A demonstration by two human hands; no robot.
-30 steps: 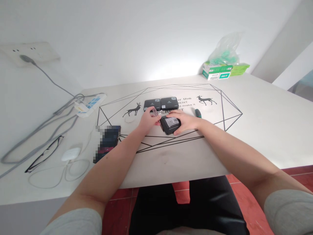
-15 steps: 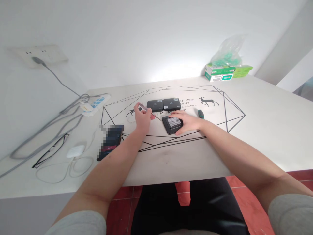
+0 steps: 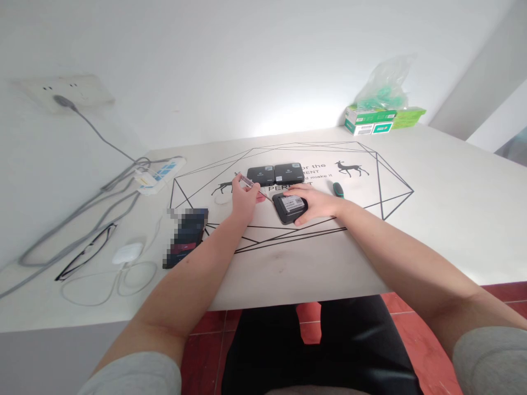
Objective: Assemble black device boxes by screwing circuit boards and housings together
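Observation:
Pinched in the fingers of my left hand [image 3: 244, 204] is a screwdriver [image 3: 247, 181] with a clear, reddish handle. Its thin shaft slants down to the right, and the tip is at the left edge of a small black box-shaped device [image 3: 284, 215]. Whether the tip is inside a gap there is too small to tell. My right hand [image 3: 316, 204] grips that device from its right side, fingers over the far edge and thumb at the near one. A white printed label faces up on it. Two similar black devices, one on the left [image 3: 260, 175] and one on the right [image 3: 289, 173], lie side by side behind.
A black-and-green handle-like object [image 3: 338, 190] lies right of my right hand. At left are a phone [image 3: 187, 238], eyeglasses [image 3: 86, 252], a white charger [image 3: 127, 253] and a power strip [image 3: 160, 175] with cables. Green-and-white boxes [image 3: 368, 122] stand at the back right under a plastic bag [image 3: 387, 82].
My left hand has shifted slightly right with the screwdriver, bringing its tip against the device's left edge. The right hand's hold looks the same.

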